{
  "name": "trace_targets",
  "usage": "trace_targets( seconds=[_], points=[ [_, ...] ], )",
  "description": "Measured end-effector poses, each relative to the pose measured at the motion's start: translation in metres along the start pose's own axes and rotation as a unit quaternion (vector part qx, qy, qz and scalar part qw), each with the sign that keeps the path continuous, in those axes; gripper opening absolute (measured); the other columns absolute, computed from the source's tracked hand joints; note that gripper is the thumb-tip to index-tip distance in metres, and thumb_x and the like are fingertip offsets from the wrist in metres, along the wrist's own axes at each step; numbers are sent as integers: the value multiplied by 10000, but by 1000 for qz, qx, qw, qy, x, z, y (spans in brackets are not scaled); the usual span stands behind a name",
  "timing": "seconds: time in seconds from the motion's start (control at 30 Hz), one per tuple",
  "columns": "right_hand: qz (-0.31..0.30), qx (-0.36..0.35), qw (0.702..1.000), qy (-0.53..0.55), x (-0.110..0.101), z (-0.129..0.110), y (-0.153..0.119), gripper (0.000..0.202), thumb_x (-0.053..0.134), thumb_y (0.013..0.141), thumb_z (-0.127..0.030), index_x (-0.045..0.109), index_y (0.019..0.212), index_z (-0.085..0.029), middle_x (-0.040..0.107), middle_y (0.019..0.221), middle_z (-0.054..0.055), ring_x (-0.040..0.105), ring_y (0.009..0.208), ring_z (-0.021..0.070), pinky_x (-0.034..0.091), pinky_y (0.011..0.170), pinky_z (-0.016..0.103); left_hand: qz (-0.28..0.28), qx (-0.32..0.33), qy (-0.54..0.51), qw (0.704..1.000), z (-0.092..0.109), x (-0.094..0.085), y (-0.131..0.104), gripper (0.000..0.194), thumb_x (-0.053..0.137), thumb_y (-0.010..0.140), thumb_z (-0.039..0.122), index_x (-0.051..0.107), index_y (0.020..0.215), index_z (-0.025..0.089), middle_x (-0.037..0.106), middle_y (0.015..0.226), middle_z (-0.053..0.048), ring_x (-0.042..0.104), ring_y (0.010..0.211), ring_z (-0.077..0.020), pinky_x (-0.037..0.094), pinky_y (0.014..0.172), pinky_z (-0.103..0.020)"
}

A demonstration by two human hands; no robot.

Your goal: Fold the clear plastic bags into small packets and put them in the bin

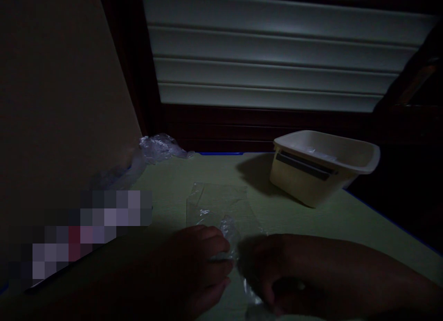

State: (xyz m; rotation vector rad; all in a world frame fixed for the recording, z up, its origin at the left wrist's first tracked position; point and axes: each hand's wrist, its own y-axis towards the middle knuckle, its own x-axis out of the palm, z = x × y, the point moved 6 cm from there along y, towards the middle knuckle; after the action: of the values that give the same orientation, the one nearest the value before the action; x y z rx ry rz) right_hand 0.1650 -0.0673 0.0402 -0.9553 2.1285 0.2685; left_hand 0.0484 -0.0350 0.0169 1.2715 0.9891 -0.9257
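Your left hand [209, 268] and right hand [277, 270] curl over a clear plastic bag [219, 199].
It lies on the green tabletop [294, 224] near a cream bin [299, 182]; whether either hand grips it, I cannot tell.

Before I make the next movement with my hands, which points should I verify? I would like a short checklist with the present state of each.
1. Thin, clear plastic bag lies on the pale green tabletop, in front of the hands: ok.
2. Left hand is at the bag: ok. Whether its fingers grip the film: cannot tell.
3. Fingertips of the right hand clearly seen: not ok, they are lost in shadow.
4. Cream plastic tub stands apart from both hands: ok.
5. Crumpled clear plastic at the back left is away from the hands: ok.
6. Light good enough for fine handling: not ok, I judge; the scene is very dark.
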Motion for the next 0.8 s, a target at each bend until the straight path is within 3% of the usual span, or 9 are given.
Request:
trace_targets(
  seconds=[0.17,0.33,0.5,0.8],
  points=[
    [39,25,998,33,-12,3,-3,135,531,818,-69,596,812,-187,597,870,14,560,813,124,446,736,215,-15,2,-21,1000,0,0,1,91,496,835,153,576,790,155,582,817,-48,539,770,-183,439,731,-314],
    [123,102,984,80,-21,25,-1,63,474,869,-178,521,830,-196,530,771,-15,494,701,119,415,619,213,-5,9,-17,1000,2,-2,1,81,509,835,151,588,835,166,594,817,-53,540,761,-182,446,745,-308],
    [195,82,966,148,-19,39,9,51,458,887,-207,501,894,-182,544,787,-9,494,694,111,407,604,208,-10,13,-18,1000,2,-2,1,76,521,837,151,596,851,160,609,825,-55,546,785,-188,445,767,-318],
    [227,76,968,82,-15,44,15,269,500,813,-101,485,1073,-170,600,821,15,557,714,132,442,627,235,-11,18,-28,999,3,-2,1,67,527,834,151,582,871,161,625,855,-57,558,807,-190,438,781,-320]
  ],
)
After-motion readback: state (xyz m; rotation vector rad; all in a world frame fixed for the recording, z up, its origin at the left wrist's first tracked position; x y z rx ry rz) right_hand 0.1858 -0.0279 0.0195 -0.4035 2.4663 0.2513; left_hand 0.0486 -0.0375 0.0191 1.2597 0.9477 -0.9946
